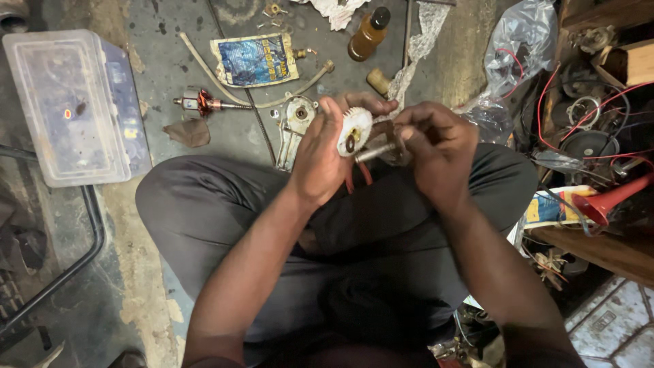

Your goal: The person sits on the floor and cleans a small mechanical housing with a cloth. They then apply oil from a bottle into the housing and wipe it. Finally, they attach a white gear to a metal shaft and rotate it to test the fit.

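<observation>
Plastic box [75, 102] lay at upper left of the frame. At centre, left hand [320, 153] was closed around a white toothed gear [354, 131]; right hand [436, 146] pinched what seemed a metal shaft [375, 152] touching it.

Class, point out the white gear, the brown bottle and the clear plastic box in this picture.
White gear [355, 129], head view, on its toothed face beside the left thumb.
Brown bottle [366, 37], head view, on its amber body.
Clear plastic box [71, 105], head view, on its lid.
</observation>
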